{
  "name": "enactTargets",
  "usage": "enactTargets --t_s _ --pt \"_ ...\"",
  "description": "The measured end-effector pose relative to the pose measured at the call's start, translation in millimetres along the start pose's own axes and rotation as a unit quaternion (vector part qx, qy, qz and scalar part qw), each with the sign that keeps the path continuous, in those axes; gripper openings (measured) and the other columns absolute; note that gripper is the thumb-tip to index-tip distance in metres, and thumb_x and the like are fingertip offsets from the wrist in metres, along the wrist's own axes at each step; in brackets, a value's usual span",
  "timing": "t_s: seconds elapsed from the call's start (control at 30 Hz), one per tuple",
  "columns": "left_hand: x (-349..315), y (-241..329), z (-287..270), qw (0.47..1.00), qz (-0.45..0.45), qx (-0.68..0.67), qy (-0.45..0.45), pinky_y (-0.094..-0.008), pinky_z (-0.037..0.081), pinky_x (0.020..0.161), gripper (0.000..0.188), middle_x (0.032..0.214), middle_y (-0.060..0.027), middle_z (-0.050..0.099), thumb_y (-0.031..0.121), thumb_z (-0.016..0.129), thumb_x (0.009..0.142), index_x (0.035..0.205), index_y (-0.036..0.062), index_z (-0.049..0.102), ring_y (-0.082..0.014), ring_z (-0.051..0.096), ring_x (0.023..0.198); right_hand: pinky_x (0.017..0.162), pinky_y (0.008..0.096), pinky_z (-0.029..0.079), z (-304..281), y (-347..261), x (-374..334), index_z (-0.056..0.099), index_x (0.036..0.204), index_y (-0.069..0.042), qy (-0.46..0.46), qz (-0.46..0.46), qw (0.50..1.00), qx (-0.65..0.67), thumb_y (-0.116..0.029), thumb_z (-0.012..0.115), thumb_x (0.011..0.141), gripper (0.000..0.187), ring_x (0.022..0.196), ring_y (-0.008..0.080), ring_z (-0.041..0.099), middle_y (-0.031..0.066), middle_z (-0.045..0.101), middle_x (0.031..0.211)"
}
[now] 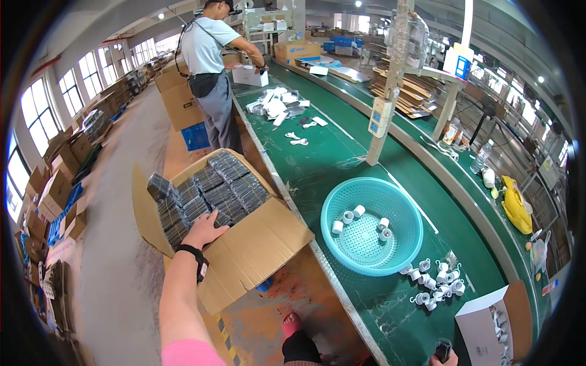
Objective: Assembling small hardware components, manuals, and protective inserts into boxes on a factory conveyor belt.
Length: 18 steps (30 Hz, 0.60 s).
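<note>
Left hand: The left hand [205,230] lay at 8 o'clock with its fingers spread, on top of the flat dark packs in shiny plastic [226,183]. It was not clamped on any.
Right hand: The right hand [450,360] was near 5 o'clock, partly cut off at the bottom. It was curled around a small shiny black thing [444,348]. I could not tell what that was. The two hands were well apart.
Dark packs: They sat in tight rows in the big brown cardboard box [262,256], between 8 and 9 o'clock, beside the long green surface [305,177].
Blue basket: The round light-blue plastic basket with little holes [403,244] sat on the surface at 4 o'clock, with a few small white cup-shaped pieces [337,227] inside.
Loose pieces: A heap of white pieces with hooks [442,277] lay just past the basket, toward 4 o'clock.
White box: Farther out at 4 o'clock, the white cardboard box [479,332] held more white pieces.
How far along: The brown box looked nearly full, so most of its filling seemed done. Its flaps were not folded shut, so closing it was left.
</note>
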<state>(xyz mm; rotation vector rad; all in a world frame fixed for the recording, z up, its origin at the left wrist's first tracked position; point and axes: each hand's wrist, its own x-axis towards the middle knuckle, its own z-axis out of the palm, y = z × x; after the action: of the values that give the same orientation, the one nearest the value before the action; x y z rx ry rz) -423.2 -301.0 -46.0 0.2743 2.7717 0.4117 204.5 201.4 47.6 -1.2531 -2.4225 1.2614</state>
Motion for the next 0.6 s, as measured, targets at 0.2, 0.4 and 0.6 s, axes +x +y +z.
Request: enactTargets --t_s 0.2,0.4,0.6 --pt "-1 12 13 0.972 0.140 -0.175 0.074 -0.0404 0.045 0.104 0.094 0.138 -0.0255 0.056 0.033 0.082 0.066 0.144 -0.0024 0.044 -0.0380 0.057 0.124 0.064 0.0349 0.048 8 0 9 0.059 0.079 -0.002 0.061 -0.068 0.993 -0.071 -0.015 0.071 0.075 0.018 0.065 0.0219 0.056 0.0120 0.059 0.071" --pt "-6 -105 49 0.976 -0.006 -0.197 0.086 -0.0385 0.039 0.109 0.103 0.144 -0.0230 0.046 0.016 0.078 0.072 0.154 -0.0043 0.021 -0.0314 0.048 0.129 0.065 0.0339 0.047 -17 28 50 0.058 0.087 -0.002 -0.014 -0.057 0.998 -0.010 -0.015 0.072 0.086 0.019 0.066 0.0182 0.052 0.0098 0.058 0.074" --pt "-12 -60 67 0.930 -0.062 -0.119 0.342 -0.0459 0.042 0.104 0.063 0.140 -0.0164 0.054 0.026 0.071 0.083 0.141 0.0103 0.051 -0.0340 0.051 0.125 0.068 0.0341 0.048 -88 61 24 0.061 0.095 -0.003 0.076 -0.045 0.996 -0.034 -0.019 0.072 0.089 0.021 0.071 0.0200 0.056 0.0114 0.059 0.081"
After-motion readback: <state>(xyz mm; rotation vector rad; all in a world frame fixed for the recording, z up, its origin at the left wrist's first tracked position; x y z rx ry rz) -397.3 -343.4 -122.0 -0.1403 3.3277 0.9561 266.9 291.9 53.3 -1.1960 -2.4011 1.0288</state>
